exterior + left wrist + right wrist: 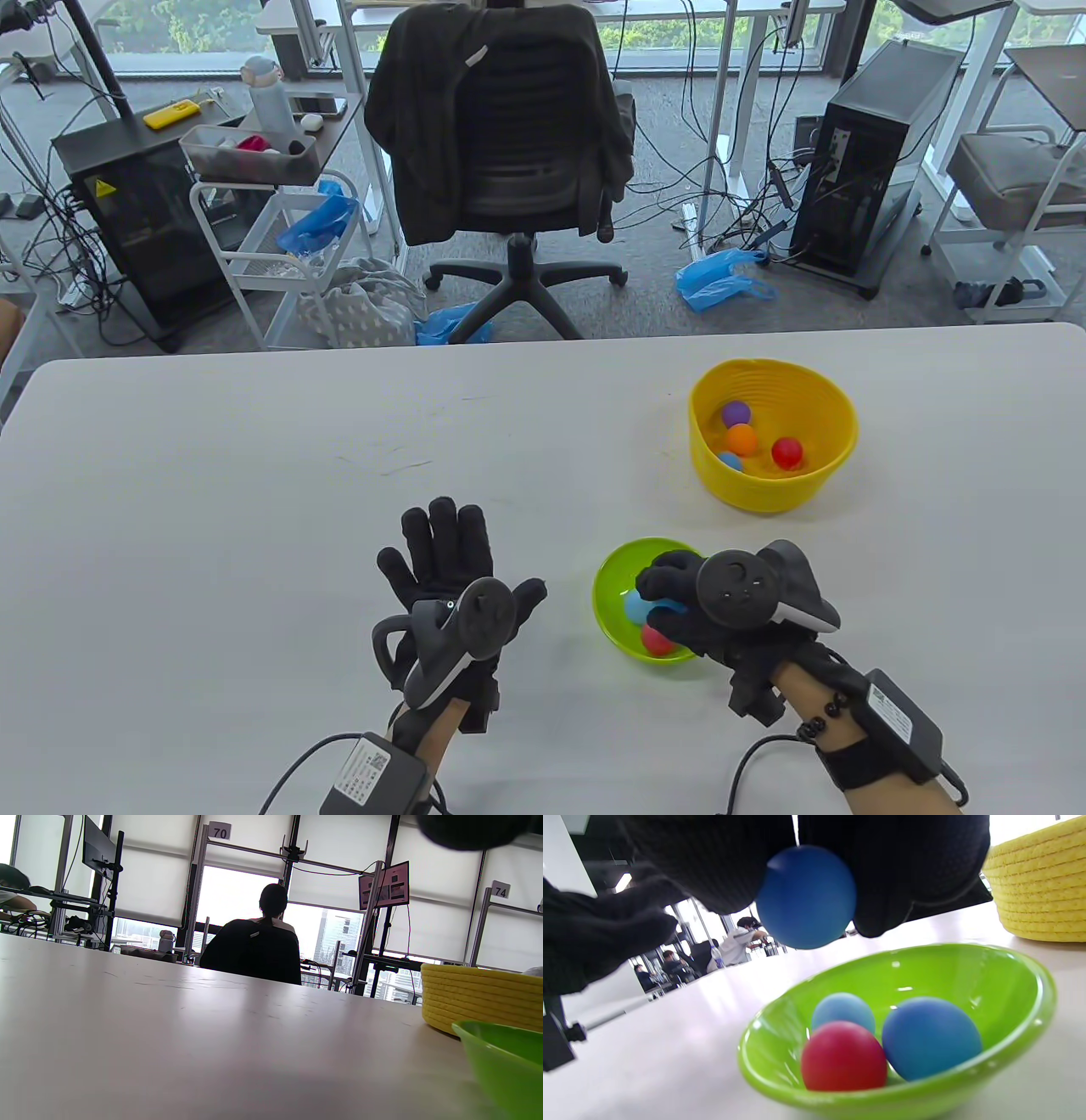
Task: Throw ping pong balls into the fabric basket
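Note:
A yellow fabric basket (pixel 836 424) stands at the right of the table and holds several coloured balls, among them a red one (pixel 786 452) and an orange one (pixel 741 438). It also shows in the right wrist view (pixel 1039 895) and the left wrist view (pixel 479 997). A green bowl (pixel 612 567) sits nearer me. In the right wrist view the bowl (pixel 1031 1018) holds a red ball (pixel 843 1056) and two blue balls (pixel 931 1037). My right hand (pixel 670 594) is over the bowl and pinches a dark blue ball (pixel 807 897) just above it. My left hand (pixel 445 560) lies flat on the table with its fingers spread, left of the bowl.
The white table (pixel 254 509) stretches to the left and far side. The green bowl's rim (pixel 505 1056) is close to my left hand. A black office chair (pixel 505 144) stands beyond the far edge.

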The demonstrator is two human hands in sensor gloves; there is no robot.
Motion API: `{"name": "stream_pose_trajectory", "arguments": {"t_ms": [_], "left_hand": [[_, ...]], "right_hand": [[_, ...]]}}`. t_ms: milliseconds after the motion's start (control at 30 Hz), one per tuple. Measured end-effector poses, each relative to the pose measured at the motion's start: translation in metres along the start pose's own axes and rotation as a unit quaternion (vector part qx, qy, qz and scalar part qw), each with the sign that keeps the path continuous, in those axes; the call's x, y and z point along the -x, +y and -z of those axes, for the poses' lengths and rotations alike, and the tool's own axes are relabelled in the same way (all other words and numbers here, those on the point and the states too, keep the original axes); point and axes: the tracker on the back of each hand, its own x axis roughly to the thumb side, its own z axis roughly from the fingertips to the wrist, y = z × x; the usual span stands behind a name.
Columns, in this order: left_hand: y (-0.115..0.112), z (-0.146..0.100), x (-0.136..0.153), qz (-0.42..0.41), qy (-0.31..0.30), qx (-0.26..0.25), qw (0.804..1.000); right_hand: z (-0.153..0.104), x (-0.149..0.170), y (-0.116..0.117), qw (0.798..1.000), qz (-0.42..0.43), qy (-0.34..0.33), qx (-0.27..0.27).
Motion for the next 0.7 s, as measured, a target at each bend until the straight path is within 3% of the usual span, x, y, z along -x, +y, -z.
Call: {"name": "stream_pose_trajectory", "arguments": {"t_ms": [133, 267, 500, 600, 700], "left_hand": [[-0.001, 0.0, -0.002, -0.003, -0.003, 0.003, 1.0], [-0.002, 0.0, -0.003, -0.003, -0.005, 0.005, 1.0], [-0.003, 0.0, -0.006, -0.002, -0.006, 0.009, 1.0], [-0.003, 0.0, -0.007, 0.0, -0.006, 0.009, 1.0], [-0.003, 0.0, -0.007, 0.004, -0.005, 0.008, 1.0]], "right_hand": [[-0.009, 0.022, -0.018, 0.989, 0.134, -0.019, 0.054], [-0.018, 0.044, -0.034, 0.964, 0.243, -0.01, 0.111], [-0.027, 0.08, -0.041, 0.907, 0.385, 0.016, 0.173], [-0.028, 0.093, -0.039, 0.874, 0.45, 0.029, 0.182], [-0.028, 0.104, -0.039, 0.856, 0.479, 0.04, 0.188]]}}
